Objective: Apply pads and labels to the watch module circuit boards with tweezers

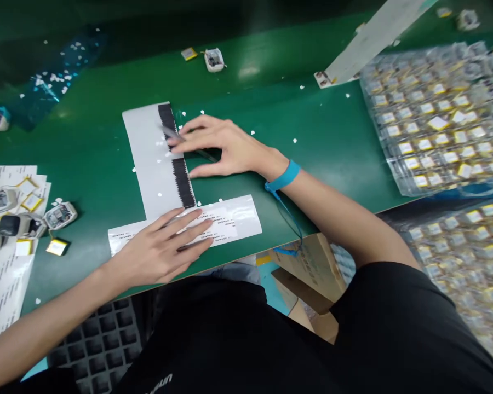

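Note:
My left hand [164,243] lies flat with its fingers spread, across a white printed backing sheet [242,213] near the table's front edge. Beneath its fingertips ends a long white sheet [142,148] with black strips [183,183] down its right side. Over those strips is my right hand [222,143], closed on a slim grey tool that looks like tweezers [172,133], its tip blurred by motion. The tool's tip is above the sheet by the upper black strip; contact cannot be made out. A blue wrist strap [287,175] circles my right wrist.
Clear trays of small yellow-edged battery cells [439,123] sit at the right, one lower down. A metal post [365,46] rises at the back. White device housings [60,215] and cells lie left, on printed sheets [4,290]. White specks dot the green table [332,148].

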A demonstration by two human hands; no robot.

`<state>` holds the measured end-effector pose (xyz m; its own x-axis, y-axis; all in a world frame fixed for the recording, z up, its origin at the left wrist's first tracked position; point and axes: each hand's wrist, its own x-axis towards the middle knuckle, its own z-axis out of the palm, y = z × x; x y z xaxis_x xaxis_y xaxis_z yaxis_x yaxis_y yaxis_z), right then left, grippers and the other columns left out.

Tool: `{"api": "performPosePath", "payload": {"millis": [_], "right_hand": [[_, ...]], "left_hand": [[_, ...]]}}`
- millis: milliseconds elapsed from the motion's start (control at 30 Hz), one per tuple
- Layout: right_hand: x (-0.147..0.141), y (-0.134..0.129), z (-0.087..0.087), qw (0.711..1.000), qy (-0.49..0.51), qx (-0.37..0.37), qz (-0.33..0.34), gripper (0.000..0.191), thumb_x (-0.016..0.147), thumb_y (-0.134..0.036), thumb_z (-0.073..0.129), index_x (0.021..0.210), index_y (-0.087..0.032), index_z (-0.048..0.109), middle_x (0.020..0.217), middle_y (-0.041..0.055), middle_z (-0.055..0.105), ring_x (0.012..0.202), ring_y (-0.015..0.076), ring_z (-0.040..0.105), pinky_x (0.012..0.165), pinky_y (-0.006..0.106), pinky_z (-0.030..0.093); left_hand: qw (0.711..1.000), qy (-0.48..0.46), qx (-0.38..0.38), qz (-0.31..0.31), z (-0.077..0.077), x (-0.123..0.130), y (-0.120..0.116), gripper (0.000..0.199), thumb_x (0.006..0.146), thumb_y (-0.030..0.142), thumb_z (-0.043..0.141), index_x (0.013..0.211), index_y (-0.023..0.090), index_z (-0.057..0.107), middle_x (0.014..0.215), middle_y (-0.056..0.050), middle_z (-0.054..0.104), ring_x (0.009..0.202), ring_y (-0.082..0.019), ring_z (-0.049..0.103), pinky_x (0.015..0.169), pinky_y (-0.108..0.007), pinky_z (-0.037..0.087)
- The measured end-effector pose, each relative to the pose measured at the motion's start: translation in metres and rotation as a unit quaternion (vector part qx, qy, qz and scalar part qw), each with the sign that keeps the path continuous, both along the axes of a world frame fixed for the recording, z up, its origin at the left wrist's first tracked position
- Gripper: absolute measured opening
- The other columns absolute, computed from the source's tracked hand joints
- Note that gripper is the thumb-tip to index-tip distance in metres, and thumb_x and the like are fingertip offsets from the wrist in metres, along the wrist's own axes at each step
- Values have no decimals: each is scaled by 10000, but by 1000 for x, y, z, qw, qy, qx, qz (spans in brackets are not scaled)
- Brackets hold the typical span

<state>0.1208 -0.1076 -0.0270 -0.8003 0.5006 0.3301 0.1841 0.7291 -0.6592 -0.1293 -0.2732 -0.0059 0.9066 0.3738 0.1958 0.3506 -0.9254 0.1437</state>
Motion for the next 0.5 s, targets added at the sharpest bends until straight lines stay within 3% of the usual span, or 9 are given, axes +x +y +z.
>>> {"api": "performPosePath", "payload": {"millis": [100, 200, 267, 333, 433, 500], "right_hand": [[5, 7, -1, 988, 116, -78, -58, 511, 1028, -629, 468, 1301, -289, 733, 1377, -42, 727, 1360, 237, 613, 1068, 403, 548], [6, 21, -6, 950, 256, -168, -59, 446, 998, -594, 532, 1258, -291, 731, 1397, -79, 723, 1319, 203, 645, 853, 248, 597], [4, 31, -11, 922, 334, -178, -82, 397, 933, -515, 690, 1236, -260, 705, 1380, -30, 738, 1361, 208, 635, 954, 264, 598], [1, 39, -15, 915, 356, -153, -116, 466, 866, -505, 791, 1226, -228, 688, 1365, 40, 746, 1362, 236, 648, 1045, 330, 597], [-1, 44, -16, 908, 337, -116, -223, 537, 876, -662, 747, 1130, -194, 677, 1160, 90, 800, 1123, 212, 748, 939, 315, 622], [2, 42, -13, 910, 296, -96, -275, 626, 922, -783, 598, 1059, -177, 672, 924, 70, 798, 804, 152, 727, 741, 262, 595]], "left_hand": [[998, -27, 52, 10, 2, 6, -2, 355, 1017, 245, 651, 1352, 128, 665, 1473, -145, 667, 1366, -338, 646, 1157, -492, 512], [995, -53, 82, 9, 2, 6, -9, 327, 1014, 244, 656, 1296, 79, 679, 1365, -166, 732, 1271, -342, 701, 1096, -495, 547], [993, -74, 95, 16, 2, 0, -11, 295, 1018, 217, 623, 1270, 79, 687, 1320, -167, 755, 1238, -337, 713, 1075, -503, 553], [985, -115, 124, 43, 3, -6, -5, 267, 993, 183, 625, 1238, 108, 701, 1270, -157, 778, 1187, -327, 730, 1025, -495, 569], [962, -185, 140, 143, 9, -7, 31, 206, 971, 162, 624, 1144, 171, 735, 1160, -108, 812, 1083, -301, 746, 943, -468, 578], [950, -194, 68, 237, 14, 4, 78, 215, 1014, 212, 564, 1101, 169, 756, 1110, -99, 808, 1071, -288, 729, 975, -470, 560]]}}
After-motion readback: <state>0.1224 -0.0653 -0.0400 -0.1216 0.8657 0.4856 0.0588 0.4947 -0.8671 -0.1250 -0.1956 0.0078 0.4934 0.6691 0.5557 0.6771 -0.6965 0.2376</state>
